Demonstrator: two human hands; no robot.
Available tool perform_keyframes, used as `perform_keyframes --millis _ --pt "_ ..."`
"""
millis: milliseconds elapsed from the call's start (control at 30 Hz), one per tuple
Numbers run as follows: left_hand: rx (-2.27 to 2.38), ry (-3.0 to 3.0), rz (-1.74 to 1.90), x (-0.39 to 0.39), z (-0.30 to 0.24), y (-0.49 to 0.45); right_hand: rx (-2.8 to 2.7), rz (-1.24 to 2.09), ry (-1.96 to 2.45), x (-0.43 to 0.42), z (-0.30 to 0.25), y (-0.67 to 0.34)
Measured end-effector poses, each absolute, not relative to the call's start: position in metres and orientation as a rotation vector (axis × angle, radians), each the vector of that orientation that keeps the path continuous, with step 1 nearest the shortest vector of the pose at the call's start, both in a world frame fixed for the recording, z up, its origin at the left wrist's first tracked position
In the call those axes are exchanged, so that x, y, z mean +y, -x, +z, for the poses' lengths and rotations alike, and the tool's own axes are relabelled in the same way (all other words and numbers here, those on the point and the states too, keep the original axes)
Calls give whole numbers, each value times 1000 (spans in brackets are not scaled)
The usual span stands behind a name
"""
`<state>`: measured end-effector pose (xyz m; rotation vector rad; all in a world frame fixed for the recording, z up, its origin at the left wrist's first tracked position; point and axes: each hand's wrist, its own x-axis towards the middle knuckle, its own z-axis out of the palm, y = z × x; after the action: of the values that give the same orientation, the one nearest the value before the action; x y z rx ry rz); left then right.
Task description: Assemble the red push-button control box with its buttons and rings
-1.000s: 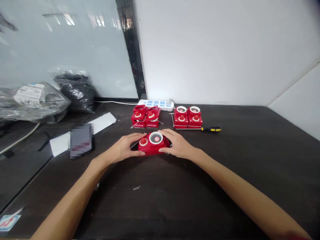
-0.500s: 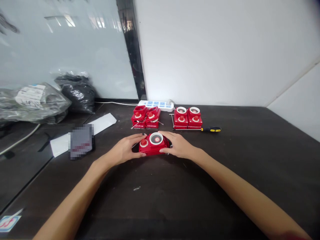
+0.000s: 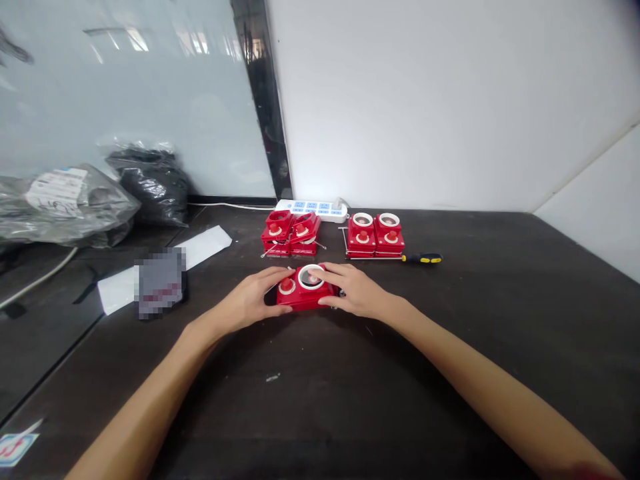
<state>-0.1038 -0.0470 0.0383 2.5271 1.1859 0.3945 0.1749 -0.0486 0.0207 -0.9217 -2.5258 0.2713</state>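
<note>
Both hands closed around a red push-button box

The left hand [image 3: 245,301] and right hand [image 3: 353,291] grip the red push-button box [image 3: 305,297] from opposite ends, with the fingers curled over its top and the right fingertips [image 3: 325,270] close to a white ring. The box sits in front of the person on a dark table [image 3: 450,347], though whether it touches the surface or is slightly lifted is hard to tell. A red mushroom button [image 3: 287,287] is on the left part of its top, just beside the white ring [image 3: 311,276]. A small white scrap [image 3: 273,378] lies on the table nearer the person, and a printed sticker [image 3: 17,448] sits at the near left corner.

Farther left are a pixelated, unreadable packet [image 3: 161,283] on a white sheet [image 3: 210,243]. Ahead, a group of red boxes with tilted parts [image 3: 290,233] stands beside a neat group of red button boxes [image 3: 375,235], and a yellow-and-black screwdriver [image 3: 423,258] lies just right of them. Behind these runs a white power strip [image 3: 313,211] by the wall [image 3: 425,100], while a clear plastic bag [image 3: 60,207] and a black plastic bag [image 3: 150,190] sit at the far left
</note>
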Motion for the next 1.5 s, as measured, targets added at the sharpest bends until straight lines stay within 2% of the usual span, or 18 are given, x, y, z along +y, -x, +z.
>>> perform_keyframes --millis 200,567,767,900,1033,1167,1233,1333,1500 --pt "1230 -2558 505 -53 36 96 -2564 32 894 -52 26 -173" --pt "1290 -2461 717 -63 25 67 -2229 377 883 -50 29 -156" --pt "1321 -2412 788 -65 28 63 -2093 152 875 -50 33 -148" --pt "1311 -2302 945 -68 32 62 -1821 85 1188 -47 52 -165" --pt "1251 -1993 1117 -66 28 65 -2083 337 1750 -40 45 -201" --pt "1126 -1727 1252 -64 17 65 -2113 350 1908 -43 22 -221" --pt "1100 -1681 1308 -62 11 63 -2083 247 1948 -48 20 -218" --pt "1071 -1641 1320 -61 6 61 -2078 77 1732 -53 30 -202" --pt "1033 -1582 1270 -58 4 59 -2001 334 1152 -57 49 -170"
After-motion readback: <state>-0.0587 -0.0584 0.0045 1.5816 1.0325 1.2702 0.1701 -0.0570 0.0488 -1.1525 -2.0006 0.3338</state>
